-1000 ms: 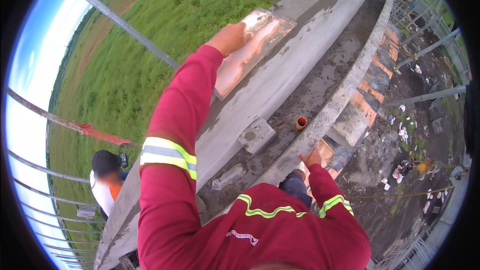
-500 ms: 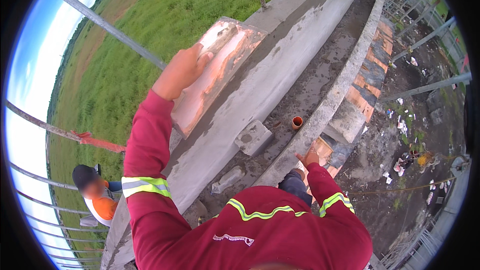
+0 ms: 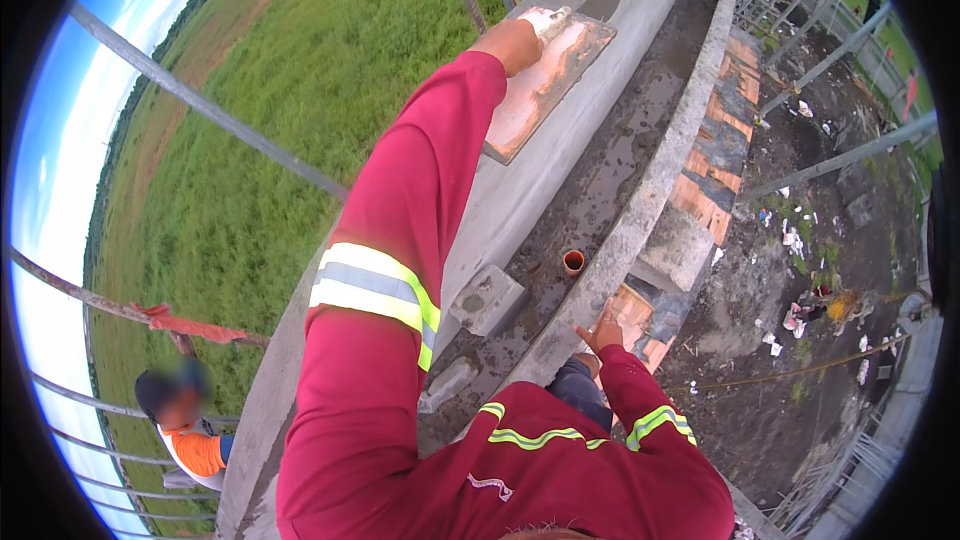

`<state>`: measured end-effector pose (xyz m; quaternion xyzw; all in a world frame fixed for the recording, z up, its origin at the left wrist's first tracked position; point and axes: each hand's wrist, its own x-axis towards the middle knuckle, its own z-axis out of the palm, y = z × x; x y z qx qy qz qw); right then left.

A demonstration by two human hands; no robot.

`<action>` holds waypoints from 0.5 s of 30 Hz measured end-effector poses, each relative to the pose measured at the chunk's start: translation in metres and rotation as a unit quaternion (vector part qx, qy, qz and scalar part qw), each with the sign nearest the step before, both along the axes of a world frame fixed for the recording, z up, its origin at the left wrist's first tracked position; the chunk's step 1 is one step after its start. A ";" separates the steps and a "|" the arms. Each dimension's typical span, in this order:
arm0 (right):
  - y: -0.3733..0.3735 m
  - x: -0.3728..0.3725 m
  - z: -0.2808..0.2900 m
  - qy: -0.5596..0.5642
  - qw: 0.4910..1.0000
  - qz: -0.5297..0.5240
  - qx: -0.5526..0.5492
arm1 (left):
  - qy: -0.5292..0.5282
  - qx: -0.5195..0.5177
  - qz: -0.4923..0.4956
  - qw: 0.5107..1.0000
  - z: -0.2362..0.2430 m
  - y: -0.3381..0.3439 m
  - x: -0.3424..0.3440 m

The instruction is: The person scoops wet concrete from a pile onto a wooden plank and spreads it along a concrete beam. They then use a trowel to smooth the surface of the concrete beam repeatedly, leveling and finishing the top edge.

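Observation:
My left hand is closed round the handle of a broad plastering float. The float's board is worn, pinkish and smeared with grey, and it lies on the top of a wet grey concrete wall. My left arm reaches far forward along that wall. Lower down on the right, my right hand rests by the inner concrete rim, fingers apart, with nothing seen in it. Beyond its fingertips are wooden boards stained with mortar.
A concrete block and an orange pipe end stand in the wet channel. Another block sits outside the rim. Metal poles cross at left. A person in an orange-and-white top is beyond the wall. Littered ground lies below right.
My left hand has slid the float forward along the wall top, and the left arm is straighter. My right hand stays by the rim. The person at left has bent lower.

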<state>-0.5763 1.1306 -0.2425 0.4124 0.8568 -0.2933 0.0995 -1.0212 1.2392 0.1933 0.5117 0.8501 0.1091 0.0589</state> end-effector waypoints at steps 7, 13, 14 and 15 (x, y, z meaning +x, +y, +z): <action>0.005 0.000 0.003 -0.028 0.999 0.010 -0.034 | -0.012 -0.059 0.007 0.998 0.002 -0.100 0.010; 0.008 -0.001 -0.003 -0.038 0.999 0.020 -0.021 | -0.029 -0.051 0.044 0.997 0.006 -0.203 0.025; 0.007 -0.002 -0.004 -0.042 0.999 0.021 -0.021 | -0.032 -0.050 0.049 0.997 0.005 -0.216 0.026; 0.008 -0.002 -0.004 -0.060 0.998 0.016 -0.022 | -0.032 -0.048 0.047 0.997 0.005 -0.227 0.028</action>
